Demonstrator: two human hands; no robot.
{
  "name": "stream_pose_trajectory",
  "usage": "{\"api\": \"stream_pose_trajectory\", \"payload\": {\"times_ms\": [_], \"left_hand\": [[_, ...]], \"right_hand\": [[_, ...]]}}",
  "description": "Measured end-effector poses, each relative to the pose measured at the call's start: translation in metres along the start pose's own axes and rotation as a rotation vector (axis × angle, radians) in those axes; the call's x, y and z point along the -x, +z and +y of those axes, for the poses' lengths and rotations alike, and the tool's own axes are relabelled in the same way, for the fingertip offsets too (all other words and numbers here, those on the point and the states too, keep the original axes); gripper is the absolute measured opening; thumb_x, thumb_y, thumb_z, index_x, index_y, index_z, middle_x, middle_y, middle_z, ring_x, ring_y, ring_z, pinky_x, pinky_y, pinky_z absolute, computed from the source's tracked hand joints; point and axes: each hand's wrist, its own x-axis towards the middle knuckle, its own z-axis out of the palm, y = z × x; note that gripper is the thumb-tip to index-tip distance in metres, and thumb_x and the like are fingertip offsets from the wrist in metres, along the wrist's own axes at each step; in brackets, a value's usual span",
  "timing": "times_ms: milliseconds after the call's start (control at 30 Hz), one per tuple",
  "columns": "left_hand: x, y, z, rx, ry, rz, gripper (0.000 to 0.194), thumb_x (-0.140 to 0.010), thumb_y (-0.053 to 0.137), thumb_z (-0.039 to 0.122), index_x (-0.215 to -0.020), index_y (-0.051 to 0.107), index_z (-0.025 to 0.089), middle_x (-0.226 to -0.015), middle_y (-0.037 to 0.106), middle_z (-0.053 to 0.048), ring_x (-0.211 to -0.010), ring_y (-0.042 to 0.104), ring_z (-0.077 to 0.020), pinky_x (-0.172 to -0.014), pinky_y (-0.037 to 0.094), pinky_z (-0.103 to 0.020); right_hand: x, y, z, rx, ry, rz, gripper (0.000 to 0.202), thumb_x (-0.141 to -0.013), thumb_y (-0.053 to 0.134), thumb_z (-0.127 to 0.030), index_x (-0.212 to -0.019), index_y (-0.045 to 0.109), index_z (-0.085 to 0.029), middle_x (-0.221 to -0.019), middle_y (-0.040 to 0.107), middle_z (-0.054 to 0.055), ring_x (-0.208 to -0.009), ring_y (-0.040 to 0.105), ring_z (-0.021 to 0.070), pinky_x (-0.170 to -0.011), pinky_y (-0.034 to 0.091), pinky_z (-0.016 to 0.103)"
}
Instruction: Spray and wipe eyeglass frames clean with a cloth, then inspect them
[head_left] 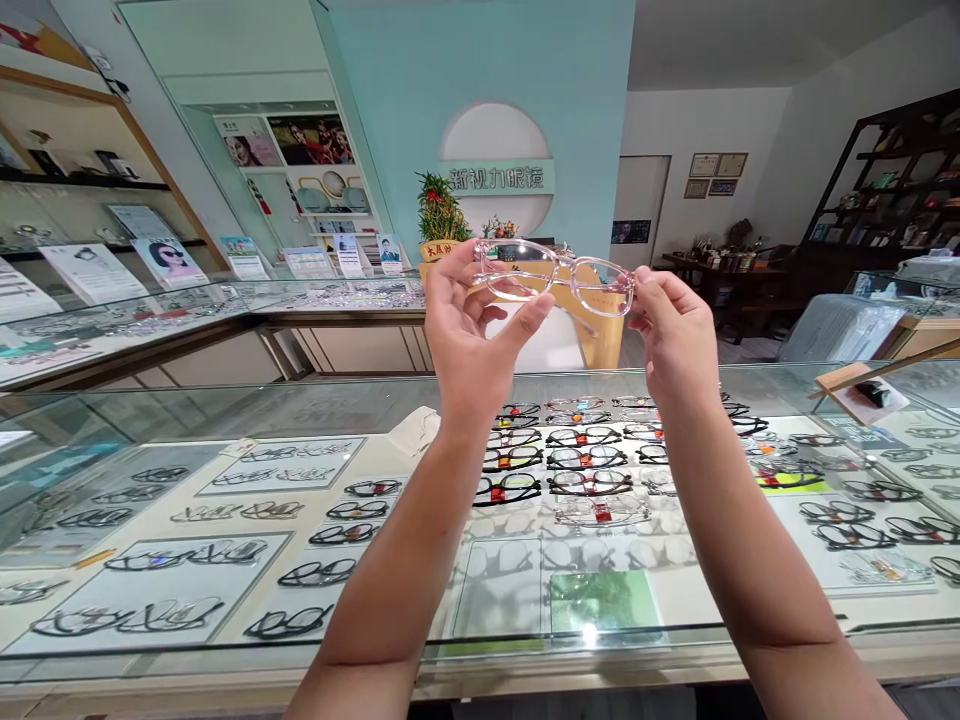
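A pair of clear-framed glasses (564,268) is held up in front of me, above the glass display counter (360,405). My left hand (480,325) has its fingers around the left end of the frame, with the thumb below the left lens. At the other end, my right hand (675,325) pinches the frame near its hinge between thumb and fingers. One temple arm slants down behind the lenses. Below my hands, rows of dark-framed glasses (589,458) with red tags lie in the counter.
A white cloth (415,431) lies on the counter left of the rows. Trays of glasses (281,465) fill the left side. Further back stand a potted plant (441,210) and another glass counter (337,296). A small wooden stand (861,388) is at the right.
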Motion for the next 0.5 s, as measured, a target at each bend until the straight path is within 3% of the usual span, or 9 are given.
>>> {"api": "stream_pose_trajectory", "payload": {"times_ms": [333,500], "left_hand": [[-0.004,0.005,-0.006,0.245,-0.154,-0.055,0.093,-0.079,0.091,0.079,-0.154,0.057,0.035,-0.144,0.073,-0.011,-0.138,0.071,-0.0310,-0.113,0.062,-0.046],[-0.008,0.002,-0.004,0.569,-0.462,-0.198,0.074,-0.079,0.092,0.071,-0.135,0.072,0.027,-0.135,0.078,-0.012,-0.131,0.074,-0.0300,-0.098,0.065,-0.040]], "right_hand": [[0.001,0.001,-0.005,-0.004,-0.021,-0.004,0.039,-0.098,0.071,-0.067,-0.087,0.072,-0.030,-0.095,0.073,0.003,-0.092,0.071,0.0198,-0.078,0.057,0.036],[0.007,0.003,-0.018,-0.005,-0.192,-0.143,0.032,-0.102,0.066,-0.061,-0.105,0.079,-0.032,-0.118,0.079,0.005,-0.112,0.075,0.0255,-0.093,0.062,0.044]]}}
